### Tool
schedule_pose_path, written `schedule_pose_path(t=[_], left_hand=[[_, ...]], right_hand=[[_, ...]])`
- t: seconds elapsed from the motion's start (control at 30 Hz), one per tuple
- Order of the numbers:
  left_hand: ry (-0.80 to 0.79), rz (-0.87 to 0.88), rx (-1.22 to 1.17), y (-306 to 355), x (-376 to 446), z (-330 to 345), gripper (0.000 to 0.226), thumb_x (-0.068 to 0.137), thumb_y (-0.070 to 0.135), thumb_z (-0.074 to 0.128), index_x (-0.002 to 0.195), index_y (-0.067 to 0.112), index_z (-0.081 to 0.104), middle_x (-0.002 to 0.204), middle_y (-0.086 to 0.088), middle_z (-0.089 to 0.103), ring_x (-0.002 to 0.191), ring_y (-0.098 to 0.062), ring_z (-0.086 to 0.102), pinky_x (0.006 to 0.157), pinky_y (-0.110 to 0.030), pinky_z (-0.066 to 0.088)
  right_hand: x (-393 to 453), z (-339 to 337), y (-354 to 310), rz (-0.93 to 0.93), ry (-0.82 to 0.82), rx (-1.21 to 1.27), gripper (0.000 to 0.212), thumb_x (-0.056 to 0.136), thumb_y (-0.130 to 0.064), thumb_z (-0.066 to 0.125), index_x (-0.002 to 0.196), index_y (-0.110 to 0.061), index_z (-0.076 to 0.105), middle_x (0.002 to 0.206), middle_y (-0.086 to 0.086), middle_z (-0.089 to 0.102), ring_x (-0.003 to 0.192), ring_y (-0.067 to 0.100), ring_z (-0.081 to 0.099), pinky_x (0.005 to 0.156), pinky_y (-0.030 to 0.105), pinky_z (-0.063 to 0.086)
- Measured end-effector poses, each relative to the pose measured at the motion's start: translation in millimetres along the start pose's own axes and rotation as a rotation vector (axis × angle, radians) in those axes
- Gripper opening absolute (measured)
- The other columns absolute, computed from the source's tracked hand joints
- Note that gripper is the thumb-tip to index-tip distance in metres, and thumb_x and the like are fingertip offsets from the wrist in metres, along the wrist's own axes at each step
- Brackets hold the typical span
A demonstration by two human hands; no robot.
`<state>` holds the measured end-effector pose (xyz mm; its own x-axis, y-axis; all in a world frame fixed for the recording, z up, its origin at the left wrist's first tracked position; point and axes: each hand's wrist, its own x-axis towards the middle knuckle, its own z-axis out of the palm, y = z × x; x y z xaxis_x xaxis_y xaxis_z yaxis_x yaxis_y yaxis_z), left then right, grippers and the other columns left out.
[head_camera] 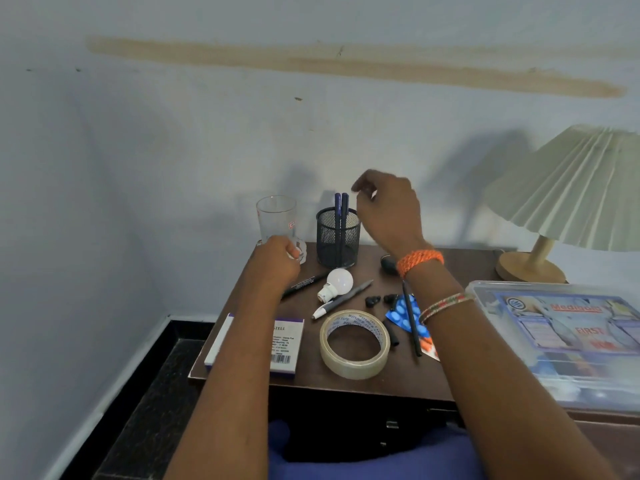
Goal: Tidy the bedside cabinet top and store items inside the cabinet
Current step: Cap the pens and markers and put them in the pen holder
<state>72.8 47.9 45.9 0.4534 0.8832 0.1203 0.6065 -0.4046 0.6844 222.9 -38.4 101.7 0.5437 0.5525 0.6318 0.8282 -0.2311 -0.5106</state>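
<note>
Dark wooden cabinet top (391,372) strewn with small clutter.

Wall (173,150): pale blue-white, with a long tan smear running across its upper part and a few small dark specks on the left.
Skirting (104,403): white strip along the foot of the wall, left of the cabinet.
Floor (152,410): dark speckled stone with a black border beside the skirting.
Table lamp: pleated cream shade (581,188), tilted, on a short wooden stem (542,249) with a round wooden base (530,268), standing at the back right.
Blue cloth (363,462): at the lower edge of view, in front of the cabinet.
</note>
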Motion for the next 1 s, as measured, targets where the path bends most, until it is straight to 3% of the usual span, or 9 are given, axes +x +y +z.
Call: schedule_pose_path(t=[0.2,0.4,0.57,0.83,1.0], left_hand=[[-0.093,0.011,0.182,-13,-6,14,0.02,0.088,0.014,0.057,0.108,0.015,0.057,0.115,-0.012,0.061,0.105,-0.029,0.056,0.09,-0.039,0.048],[0.022,-0.014,0.457,-19,-8,33,0.025,0.09,0.025,0.054,0.111,0.014,0.06,0.118,-0.013,0.061,0.114,-0.031,0.051,0.09,-0.039,0.046],[0.053,-0.083,0.531,-25,-5,42,0.025,0.089,0.027,0.059,0.11,0.014,0.061,0.12,-0.012,0.061,0.12,-0.031,0.048,0.096,-0.041,0.042],[0.078,-0.113,0.408,-13,-8,24,0.024,0.09,0.022,0.051,0.111,0.013,0.057,0.117,-0.013,0.061,0.114,-0.032,0.054,0.104,-0.047,0.03],[0.281,-0.012,0.116,20,-26,-7,0.022,0.091,0.025,0.054,0.106,0.011,0.061,0.106,-0.014,0.063,0.099,-0.035,0.059,0.083,-0.039,0.046]], right_hand=[[-38,10,26,0.056,-0.26,-0.158,0.021,0.086,-0.017,0.052,0.097,-0.016,0.07,0.097,0.008,0.069,0.088,0.029,0.063,0.073,0.029,0.045],[-41,3,28,0.082,-0.257,-0.127,0.02,0.086,-0.016,0.054,0.096,-0.015,0.071,0.098,0.007,0.069,0.089,0.027,0.062,0.072,0.027,0.042],[-41,-2,41,0.136,-0.246,-0.128,0.022,0.084,-0.015,0.052,0.095,-0.016,0.072,0.1,0.009,0.069,0.09,0.028,0.062,0.076,0.032,0.047],[-40,-6,50,0.183,-0.24,-0.133,0.023,0.085,-0.014,0.051,0.094,-0.017,0.072,0.102,0.007,0.069,0.092,0.026,0.062,0.08,0.033,0.049],[-36,-11,61,0.303,-0.143,0.088,0.021,0.079,-0.008,0.052,0.079,-0.014,0.072,0.087,0.01,0.071,0.083,0.026,0.065,0.082,0.039,0.056]])
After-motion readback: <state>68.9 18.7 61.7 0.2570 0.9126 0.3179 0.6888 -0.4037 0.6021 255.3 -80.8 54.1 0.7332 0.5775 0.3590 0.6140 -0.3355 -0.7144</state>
